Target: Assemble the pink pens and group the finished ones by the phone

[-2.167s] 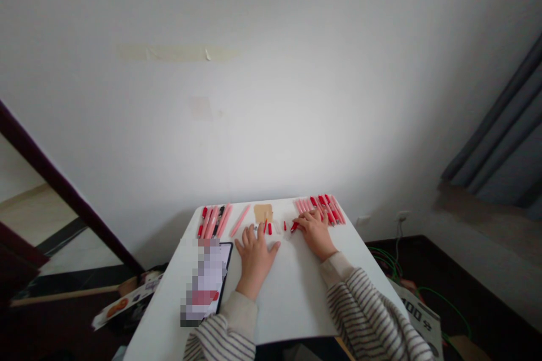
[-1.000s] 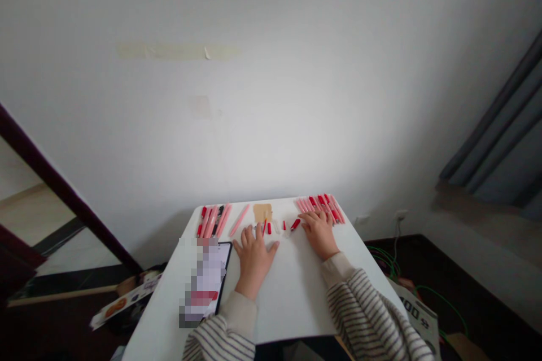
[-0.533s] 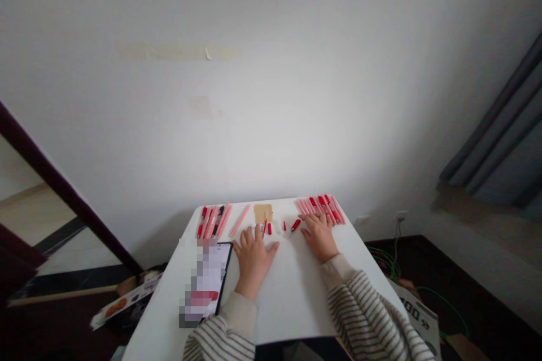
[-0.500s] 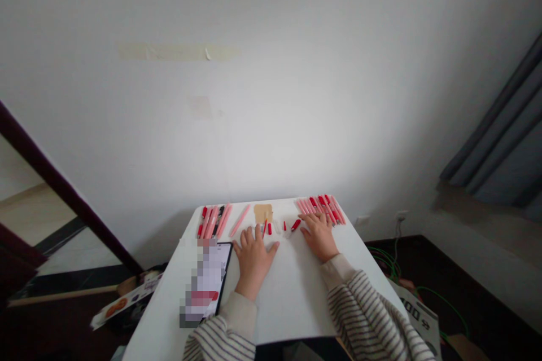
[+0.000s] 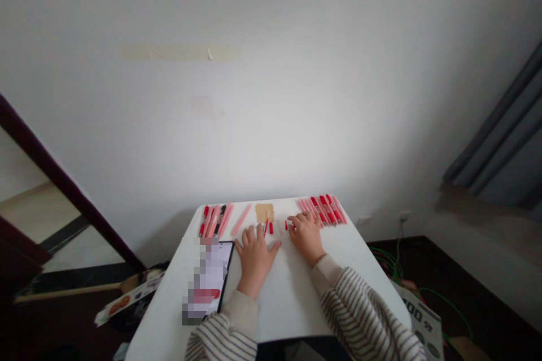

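On the white table point(image 5: 292, 304), my left hand point(image 5: 256, 256) lies flat with fingers spread, holding nothing. Its fingertips are beside a thin red pen refill point(image 5: 266, 228) and a short red pen piece point(image 5: 271, 228). My right hand point(image 5: 307, 237) is bent over a red pen part point(image 5: 294, 227), which shows between its fingers and is mostly covered. Just left of those fingers are a small red tip point(image 5: 286, 225) and a clear piece point(image 5: 278, 228). A single pink pen barrel point(image 5: 242, 219) rests beyond my left hand.
A row of pink, red and black pens point(image 5: 215, 220) lies at the back left, another row of pink and red pens point(image 5: 332, 210) at the back right. A phone point(image 5: 226, 271) lies left of my left hand. The wall point(image 5: 271, 141) rises behind the table.
My right hand has moved left from beside the right pen row onto the red pen part, now mostly covered. My left hand has stayed in place.
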Demonstrator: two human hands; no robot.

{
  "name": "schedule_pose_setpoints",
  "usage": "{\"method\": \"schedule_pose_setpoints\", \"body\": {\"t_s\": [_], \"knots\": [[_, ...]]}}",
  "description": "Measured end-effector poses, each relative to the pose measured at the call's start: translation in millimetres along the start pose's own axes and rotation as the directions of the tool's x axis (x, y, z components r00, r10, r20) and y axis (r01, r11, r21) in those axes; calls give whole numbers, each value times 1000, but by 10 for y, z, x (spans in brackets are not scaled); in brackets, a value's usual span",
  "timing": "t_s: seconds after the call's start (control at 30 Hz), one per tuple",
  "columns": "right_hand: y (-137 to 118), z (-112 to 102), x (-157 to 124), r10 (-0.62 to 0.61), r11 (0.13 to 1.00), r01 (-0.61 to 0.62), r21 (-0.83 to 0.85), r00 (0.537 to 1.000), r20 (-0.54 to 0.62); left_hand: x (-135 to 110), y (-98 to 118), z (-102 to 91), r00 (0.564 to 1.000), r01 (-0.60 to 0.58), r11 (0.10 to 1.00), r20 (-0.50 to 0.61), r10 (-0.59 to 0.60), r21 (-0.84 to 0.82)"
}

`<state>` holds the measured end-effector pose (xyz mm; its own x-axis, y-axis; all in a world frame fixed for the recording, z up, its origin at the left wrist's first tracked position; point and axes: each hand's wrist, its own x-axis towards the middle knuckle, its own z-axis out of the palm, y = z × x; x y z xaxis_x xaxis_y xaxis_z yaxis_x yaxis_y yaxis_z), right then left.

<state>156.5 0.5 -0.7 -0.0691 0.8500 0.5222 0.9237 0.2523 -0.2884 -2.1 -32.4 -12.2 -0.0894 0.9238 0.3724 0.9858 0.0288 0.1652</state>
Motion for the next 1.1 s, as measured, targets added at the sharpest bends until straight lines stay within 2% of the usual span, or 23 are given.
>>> {"method": "schedule_pose_setpoints", "body": {"t_s": [0.37, 0.67, 0.97, 1.1], "knots": [[-43, 87, 48, 74, 997, -74, -8, 997, -11, 14, 76, -61, 999, 35, 999, 12, -34, -32], [12, 100, 62, 128, 990, -126, 70, 991, -31, 100, 194, -77, 993, -25, 991, -118, 9, -135], [146, 116, 64, 156, 988, -155, 21, 987, -45, 238, 379, -37, 997, -74, 978, -41, 67, -196], [227, 108, 57, 187, 981, -182, 63, 977, -99, 277, 436, 40, 996, -76, 978, -69, 64, -194]]}}
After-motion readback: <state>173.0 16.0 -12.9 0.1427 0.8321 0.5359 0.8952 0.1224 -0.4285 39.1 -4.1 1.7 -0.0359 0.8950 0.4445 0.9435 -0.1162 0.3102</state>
